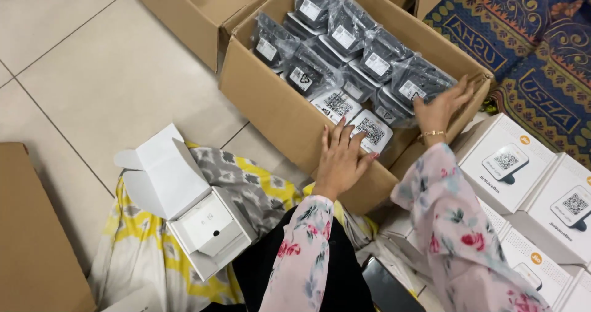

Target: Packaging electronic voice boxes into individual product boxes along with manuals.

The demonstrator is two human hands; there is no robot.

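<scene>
left hand [340, 159]: fingers spread flat on bagged device [371, 130], gripping nothing
right hand [441, 109]: fingers open, touching bagged devices in cardboard box [277, 109]

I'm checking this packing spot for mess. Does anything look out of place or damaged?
Nothing looks damaged. One white box lies open on the lap, flap up. Both hands, left and right, reach into the cardboard carton of bagged devices.

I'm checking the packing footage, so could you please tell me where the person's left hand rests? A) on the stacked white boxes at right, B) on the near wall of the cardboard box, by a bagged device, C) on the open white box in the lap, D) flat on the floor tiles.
B: the left hand lies over the near wall of the cardboard box, fingertips at a bagged device, while the right hand reaches further in.
</scene>
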